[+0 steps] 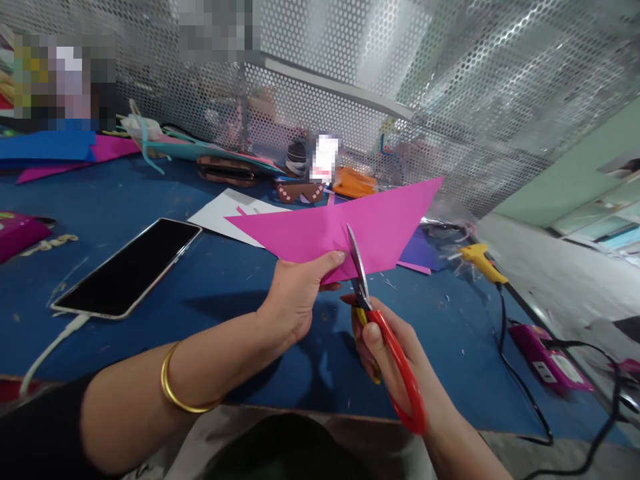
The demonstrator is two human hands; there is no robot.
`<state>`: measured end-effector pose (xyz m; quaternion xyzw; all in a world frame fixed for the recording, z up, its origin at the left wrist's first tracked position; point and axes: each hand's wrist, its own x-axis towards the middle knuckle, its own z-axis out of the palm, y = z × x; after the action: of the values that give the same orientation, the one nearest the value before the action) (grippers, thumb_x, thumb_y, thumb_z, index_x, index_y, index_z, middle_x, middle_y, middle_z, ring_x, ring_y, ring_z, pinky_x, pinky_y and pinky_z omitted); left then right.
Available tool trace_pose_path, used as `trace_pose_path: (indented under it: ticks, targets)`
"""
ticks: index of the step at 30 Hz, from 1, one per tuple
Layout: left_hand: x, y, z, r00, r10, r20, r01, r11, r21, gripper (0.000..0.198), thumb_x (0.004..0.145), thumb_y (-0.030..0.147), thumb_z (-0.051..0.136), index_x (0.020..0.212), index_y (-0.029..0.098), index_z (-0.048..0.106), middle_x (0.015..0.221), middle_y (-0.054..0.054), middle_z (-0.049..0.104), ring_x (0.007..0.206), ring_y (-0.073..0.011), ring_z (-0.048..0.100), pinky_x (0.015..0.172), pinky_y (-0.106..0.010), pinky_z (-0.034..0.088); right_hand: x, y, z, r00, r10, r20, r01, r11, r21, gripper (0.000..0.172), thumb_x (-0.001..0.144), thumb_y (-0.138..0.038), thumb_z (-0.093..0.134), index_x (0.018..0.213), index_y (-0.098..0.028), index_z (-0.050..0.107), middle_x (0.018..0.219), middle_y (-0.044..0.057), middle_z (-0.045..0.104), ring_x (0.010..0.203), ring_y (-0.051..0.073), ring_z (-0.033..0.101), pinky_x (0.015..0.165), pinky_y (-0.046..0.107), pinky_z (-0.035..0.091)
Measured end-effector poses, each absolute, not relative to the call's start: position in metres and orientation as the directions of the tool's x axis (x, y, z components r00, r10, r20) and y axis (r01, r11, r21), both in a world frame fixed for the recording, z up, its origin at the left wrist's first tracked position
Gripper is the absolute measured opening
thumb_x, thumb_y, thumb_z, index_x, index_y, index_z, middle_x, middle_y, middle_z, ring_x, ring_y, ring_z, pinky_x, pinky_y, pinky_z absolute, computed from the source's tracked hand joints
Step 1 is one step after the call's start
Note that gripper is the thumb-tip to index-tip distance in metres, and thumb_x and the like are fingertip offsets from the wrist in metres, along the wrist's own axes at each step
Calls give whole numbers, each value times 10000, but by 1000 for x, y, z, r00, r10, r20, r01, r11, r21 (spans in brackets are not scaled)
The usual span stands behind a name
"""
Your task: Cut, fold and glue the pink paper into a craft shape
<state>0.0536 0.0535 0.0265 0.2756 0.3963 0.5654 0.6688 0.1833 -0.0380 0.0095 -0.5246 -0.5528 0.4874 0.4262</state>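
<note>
My left hand [295,293] pinches the near edge of a pink paper sheet [320,223] and holds it up above the blue table [210,280]. A gold bangle sits on that wrist. My right hand [395,353] grips red-handled scissors [385,333]. Their blades point up into the sheet's lower edge, just right of my left thumb, and look nearly closed on the paper.
A phone [130,267] on a white cable lies at the left. White paper [225,213] and purple sheets lie under the pink one. A yellow glue gun [480,260] and a pink box [547,357] with black cables sit at the right. Craft clutter lines the perforated metal screen [450,87].
</note>
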Motion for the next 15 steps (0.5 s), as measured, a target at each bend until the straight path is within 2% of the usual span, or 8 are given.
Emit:
trace_pose_path:
  ticks: [5,15]
  targets:
    - [53,54,26,52,974,-221,-521,216,826,231,578,234,828,781,189,726,754,-3,720,670,-163,667,534,-243,515,184,-38,8,-85,996,-38,152,-24,-988,461,955,-590,506,1234,-223,534,760,-43,366,523,76,296,433,224,311]
    - [54,55,29,51,972,-231,-535,222,815,290,565,209,832,836,185,733,770,1,720,667,-159,658,544,-254,527,183,-36,6,-62,997,-38,168,-27,-985,486,933,-620,519,1190,-209,552,724,-54,343,502,73,290,416,218,302]
